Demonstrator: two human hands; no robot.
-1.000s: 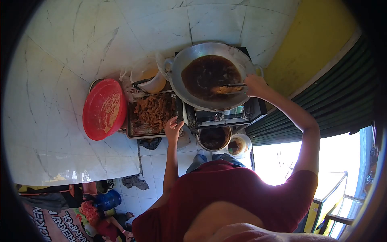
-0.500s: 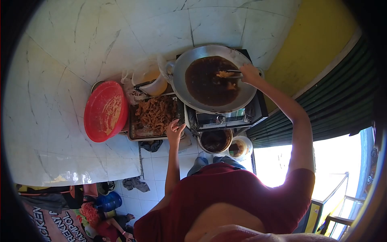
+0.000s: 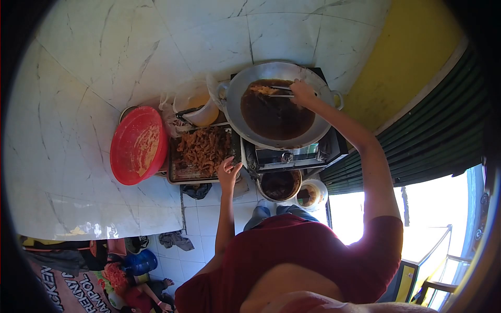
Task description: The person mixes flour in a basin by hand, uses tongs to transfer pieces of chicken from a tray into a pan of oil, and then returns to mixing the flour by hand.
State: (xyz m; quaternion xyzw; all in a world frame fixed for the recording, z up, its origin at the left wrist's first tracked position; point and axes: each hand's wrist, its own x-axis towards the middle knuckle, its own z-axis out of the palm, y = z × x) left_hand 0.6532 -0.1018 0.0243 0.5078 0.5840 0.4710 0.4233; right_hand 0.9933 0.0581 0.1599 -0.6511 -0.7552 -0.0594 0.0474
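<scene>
My right hand (image 3: pixel 302 95) is closed around metal tongs (image 3: pixel 282 96) over the wide wok (image 3: pixel 234 112). A golden fried piece (image 3: pixel 264 90) is at the tongs' tips, near the far side of the dark brown oil (image 3: pixel 276 117). My left hand (image 3: pixel 228 171) is beside the near right corner of a tray (image 3: pixel 195 179), its thumb and fingers apart with nothing between them. Heaped on that tray are browned fried pieces (image 3: pixel 203 148). Under the wok stands a gas stove (image 3: pixel 287 156) with a knob at its front.
Left of the tray tilts a red basin (image 3: pixel 121 151) with batter smears. A tub of yellowish liquid (image 3: pixel 205 113) stands behind the tray. Below the stove are a dark-filled pot (image 3: pixel 280 200) and a white bucket (image 3: pixel 319 190). Another person (image 3: pixel 141 298) is at the lower left.
My right hand and the tongs have moved left and toward the far side of the wok, and the fried piece has moved with them. My left hand stays by the tray.
</scene>
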